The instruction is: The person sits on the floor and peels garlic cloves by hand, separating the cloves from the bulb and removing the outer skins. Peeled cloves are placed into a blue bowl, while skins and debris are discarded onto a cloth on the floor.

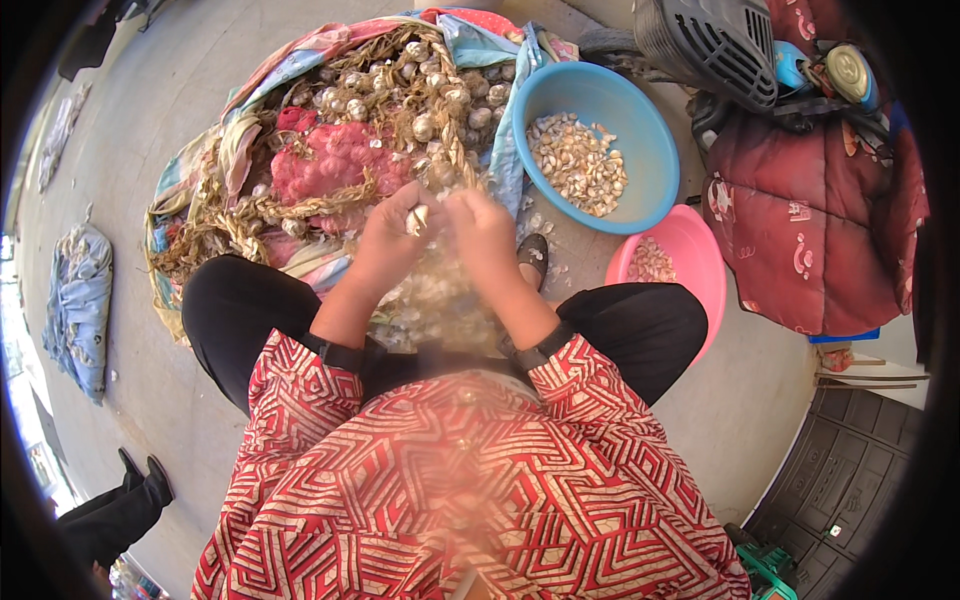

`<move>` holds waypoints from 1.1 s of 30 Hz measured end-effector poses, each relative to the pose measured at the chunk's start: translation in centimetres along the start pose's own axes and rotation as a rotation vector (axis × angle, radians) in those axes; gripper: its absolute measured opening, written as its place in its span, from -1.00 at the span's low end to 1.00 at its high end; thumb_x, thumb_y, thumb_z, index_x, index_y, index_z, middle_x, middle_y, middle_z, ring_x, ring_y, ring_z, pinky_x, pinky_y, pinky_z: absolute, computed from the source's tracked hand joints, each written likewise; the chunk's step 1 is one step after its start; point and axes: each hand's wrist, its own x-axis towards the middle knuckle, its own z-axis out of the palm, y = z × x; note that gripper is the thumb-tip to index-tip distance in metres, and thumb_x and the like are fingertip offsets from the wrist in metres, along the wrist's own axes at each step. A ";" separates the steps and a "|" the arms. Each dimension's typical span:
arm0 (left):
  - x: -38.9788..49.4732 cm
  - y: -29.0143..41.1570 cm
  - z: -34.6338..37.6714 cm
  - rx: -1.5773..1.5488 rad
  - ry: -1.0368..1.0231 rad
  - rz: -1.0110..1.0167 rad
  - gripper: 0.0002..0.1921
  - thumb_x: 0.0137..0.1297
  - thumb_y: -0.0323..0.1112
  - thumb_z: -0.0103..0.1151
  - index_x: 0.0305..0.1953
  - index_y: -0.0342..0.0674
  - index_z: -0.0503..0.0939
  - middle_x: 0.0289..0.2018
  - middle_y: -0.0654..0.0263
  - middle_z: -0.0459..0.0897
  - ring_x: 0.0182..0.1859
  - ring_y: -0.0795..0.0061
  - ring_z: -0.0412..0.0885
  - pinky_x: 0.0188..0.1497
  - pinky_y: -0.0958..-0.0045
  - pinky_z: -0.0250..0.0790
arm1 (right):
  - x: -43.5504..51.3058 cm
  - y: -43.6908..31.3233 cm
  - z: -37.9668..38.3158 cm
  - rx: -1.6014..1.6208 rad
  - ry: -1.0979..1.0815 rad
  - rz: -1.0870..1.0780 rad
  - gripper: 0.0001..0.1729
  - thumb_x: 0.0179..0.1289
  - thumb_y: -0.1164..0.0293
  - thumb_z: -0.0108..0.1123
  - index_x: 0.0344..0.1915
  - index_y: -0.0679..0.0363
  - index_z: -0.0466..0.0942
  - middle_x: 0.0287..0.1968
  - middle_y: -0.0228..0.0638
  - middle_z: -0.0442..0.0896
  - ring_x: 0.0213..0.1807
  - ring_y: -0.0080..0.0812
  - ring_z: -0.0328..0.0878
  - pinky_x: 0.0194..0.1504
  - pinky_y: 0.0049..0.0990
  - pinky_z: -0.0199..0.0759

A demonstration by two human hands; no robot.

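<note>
My left hand (pixel 396 229) is closed around a few garlic cloves (pixel 417 220), pale against the palm. Close beside it, my right hand (pixel 480 225) has its fingers curled at the fingertips of the left; whether anything is pinched in it is hidden. Below both hands, garlic skins (pixel 435 300) lie heaped between my knees, partly blurred. Beyond the hands spreads a patterned cloth (pixel 240 161) loaded with garlic bulbs (pixel 424 127), braided dry stalks (pixel 454 150) and a red mesh bag (pixel 337 161) of bulbs.
A blue basin (pixel 652 142) of garlic cloves (pixel 577 161) stands at right, with a pink basin (pixel 705 255) overlapping it nearer my knee. Further right is a scooter with a red quilted cover (pixel 810 217). A blue cloth bundle (pixel 79 307) and another person's legs (pixel 120 510) are at left.
</note>
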 end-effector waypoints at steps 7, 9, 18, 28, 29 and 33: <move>0.4 -0.8 -0.4 -0.264 0.110 -0.208 -0.94 0.45 -0.48 0.08 -0.22 -0.22 0.42 -0.41 0.35 0.59 -0.39 0.62 0.51 -0.29 0.57 0.41 | 0.5 3.2 -0.4 0.377 -0.028 0.285 -0.78 0.50 0.36 0.02 -0.18 0.31 0.50 -0.39 -0.26 0.63 -0.44 -0.43 0.59 -0.39 -0.49 0.57; 0.4 -1.3 -1.0 -0.273 0.182 -0.340 -0.93 0.46 -0.47 0.06 -0.22 -0.21 0.40 -0.41 0.34 0.61 -0.41 0.61 0.52 -0.33 0.58 0.40 | 1.1 4.5 -1.3 0.601 -0.037 0.419 -0.77 0.51 0.37 -0.02 -0.13 0.33 0.47 -0.30 -0.18 0.64 -0.36 -0.38 0.63 -0.31 -0.46 0.62; 0.2 -1.4 -0.9 -0.195 0.071 -0.467 -0.91 0.38 -0.48 0.17 -0.18 -0.34 0.50 -0.41 0.34 0.60 -0.41 0.64 0.52 -0.36 0.57 0.37 | 5.7 3.9 -10.4 1.295 0.350 0.332 -0.58 0.54 0.32 0.01 0.17 0.46 0.35 0.05 -0.05 0.56 0.00 -0.31 0.58 -0.05 -0.49 0.62; -0.1 -1.3 -0.2 -0.004 -0.051 -0.339 -0.42 0.32 -0.60 0.04 0.36 -0.31 0.19 -0.06 0.21 0.59 -0.19 0.62 0.57 -0.19 0.56 0.44 | 0.7 -0.2 -0.3 -0.284 -0.252 -0.272 -0.87 0.28 0.51 0.22 -0.19 0.29 0.63 -0.11 -0.18 0.68 -0.17 -0.49 0.63 -0.16 -0.51 0.53; -0.1 -1.3 -0.2 -0.044 -0.070 -0.349 -0.42 0.32 -0.59 0.05 0.36 -0.31 0.19 -0.06 0.22 0.59 -0.19 0.62 0.57 -0.18 0.56 0.44 | 0.7 -0.4 -0.4 -0.188 -0.257 -0.195 -0.87 0.28 0.51 0.23 -0.20 0.30 0.62 -0.16 -0.20 0.68 -0.21 -0.49 0.64 -0.18 -0.50 0.53; -0.2 -1.2 -0.2 -0.183 -0.081 -0.396 -0.44 0.35 -0.55 0.11 0.35 -0.30 0.22 -0.08 0.25 0.59 -0.20 0.62 0.57 -0.15 0.55 0.44 | 0.6 -0.3 -0.6 0.010 -0.209 0.047 -0.91 0.28 0.50 0.24 -0.25 0.30 0.59 -0.32 -0.27 0.70 -0.33 -0.49 0.64 -0.27 -0.49 0.53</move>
